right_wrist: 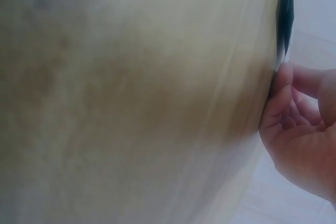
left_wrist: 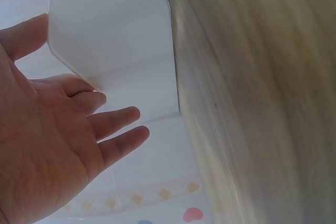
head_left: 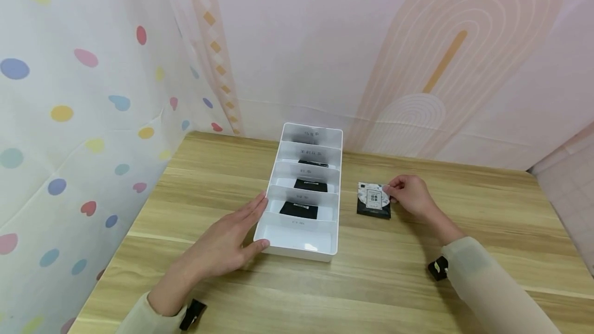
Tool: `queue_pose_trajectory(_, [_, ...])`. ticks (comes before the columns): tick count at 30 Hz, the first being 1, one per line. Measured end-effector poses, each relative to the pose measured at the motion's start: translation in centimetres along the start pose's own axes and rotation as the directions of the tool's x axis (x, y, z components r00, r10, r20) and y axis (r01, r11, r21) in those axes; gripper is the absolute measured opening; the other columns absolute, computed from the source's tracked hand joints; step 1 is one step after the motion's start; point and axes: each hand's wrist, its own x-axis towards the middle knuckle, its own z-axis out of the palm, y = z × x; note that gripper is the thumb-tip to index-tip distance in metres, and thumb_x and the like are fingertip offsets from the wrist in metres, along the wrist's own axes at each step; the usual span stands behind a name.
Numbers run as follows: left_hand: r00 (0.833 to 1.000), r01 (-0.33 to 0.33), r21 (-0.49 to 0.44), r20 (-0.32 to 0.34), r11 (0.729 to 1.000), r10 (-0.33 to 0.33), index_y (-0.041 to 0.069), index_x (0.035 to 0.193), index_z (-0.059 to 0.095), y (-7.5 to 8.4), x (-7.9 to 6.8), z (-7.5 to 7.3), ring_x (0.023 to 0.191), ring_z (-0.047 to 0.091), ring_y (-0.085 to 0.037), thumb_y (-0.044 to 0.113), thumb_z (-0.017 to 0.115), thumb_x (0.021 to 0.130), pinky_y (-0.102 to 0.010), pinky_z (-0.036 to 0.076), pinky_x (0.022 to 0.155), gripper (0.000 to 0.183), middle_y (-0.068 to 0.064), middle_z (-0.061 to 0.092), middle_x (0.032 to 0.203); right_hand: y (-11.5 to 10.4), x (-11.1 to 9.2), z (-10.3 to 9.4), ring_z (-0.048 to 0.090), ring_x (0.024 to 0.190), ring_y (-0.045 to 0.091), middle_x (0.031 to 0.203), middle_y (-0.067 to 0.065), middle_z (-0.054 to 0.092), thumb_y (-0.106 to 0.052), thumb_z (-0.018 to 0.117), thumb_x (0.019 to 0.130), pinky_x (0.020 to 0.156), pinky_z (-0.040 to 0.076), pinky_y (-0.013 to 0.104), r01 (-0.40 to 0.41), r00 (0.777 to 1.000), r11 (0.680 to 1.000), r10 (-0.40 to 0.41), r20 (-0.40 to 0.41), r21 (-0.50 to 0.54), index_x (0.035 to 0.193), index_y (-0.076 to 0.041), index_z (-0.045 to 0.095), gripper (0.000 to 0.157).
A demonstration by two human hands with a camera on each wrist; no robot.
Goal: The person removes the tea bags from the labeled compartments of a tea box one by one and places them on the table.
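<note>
A white divided box [head_left: 297, 254] sits on the table, its compartments marked with printed labels. My left hand [head_left: 223, 246] rests against the box's left side near the front, fingers fairly straight and thumb at the front corner. In the left wrist view, fingers of the left hand [left_wrist: 58, 124] touch the box wall [left_wrist: 115, 30]. To the right of the box, my right hand [head_left: 410, 195] pinches the upper right edge of a black-and-white tea sachet [head_left: 374, 200]. The right wrist view shows the right hand [right_wrist: 299, 114] at the edge of the dark sachet [right_wrist: 285, 19].
Black packets lie inside the box, among them one in the second compartment from the front [head_left: 299, 210] and one in the third [head_left: 311, 185]. The wooden table [head_left: 223, 169] meets a patterned curtain [head_left: 287, 40] at the back and a dotted one [head_left: 93, 117] on the left.
</note>
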Motion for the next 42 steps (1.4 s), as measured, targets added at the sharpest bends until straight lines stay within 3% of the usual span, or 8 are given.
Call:
queue_pose_trajectory(9, [1.000,0.004,0.000,0.001,1.000,-0.004,0.001,0.164,0.027,0.0,0.0,0.0,0.152,0.036,-0.035,0.043,0.064,0.104,-0.059,0.038,0.117,0.083,-0.015,0.023,0.172,-0.2,0.1,-0.1,0.064,0.065,0.014,0.074,0.007,0.071,-0.010,0.070,0.101,0.053,0.044,0.023,-0.022,1.000,1.000,0.022,0.001,0.011,0.099,0.007,0.072,0.017])
queue_pose_trajectory(20, [1.000,0.009,0.001,0.005,1.000,-0.009,-0.001,0.164,0.028,0.0,-0.1,0.0,0.152,0.036,-0.035,0.042,0.065,0.103,-0.059,0.038,0.117,0.083,-0.015,0.023,0.172,0.0,0.2,-0.1,0.065,0.066,0.014,0.076,0.007,0.071,-0.009,0.068,0.102,0.055,0.048,0.023,-0.024,1.000,0.999,0.024,0.015,0.036,0.104,0.008,0.070,0.017])
queue_pose_trajectory(35, [1.000,0.007,0.004,0.006,1.000,-0.007,-0.001,0.164,0.028,0.0,0.0,0.0,0.153,0.035,-0.035,0.042,0.065,0.103,-0.058,0.038,0.117,0.083,-0.015,0.024,0.172,-1.3,-1.3,-1.5,0.066,0.073,0.022,0.094,0.020,0.073,-0.007,0.066,0.102,0.060,0.054,0.024,0.073,0.996,0.995,-0.070,-0.050,0.065,0.118,0.014,0.066,0.026])
queue_pose_trajectory(42, [1.000,0.009,0.003,0.009,1.000,-0.009,0.001,0.164,0.027,-0.1,0.0,0.0,0.153,0.034,-0.036,0.044,0.063,0.104,-0.059,0.038,0.116,0.083,-0.014,0.022,0.172,-2.4,-2.5,-2.3,0.071,0.079,0.030,0.099,0.023,0.072,-0.015,0.068,0.104,0.065,0.059,0.031,0.108,0.993,0.990,-0.103,-0.066,0.090,0.126,0.012,0.065,0.035])
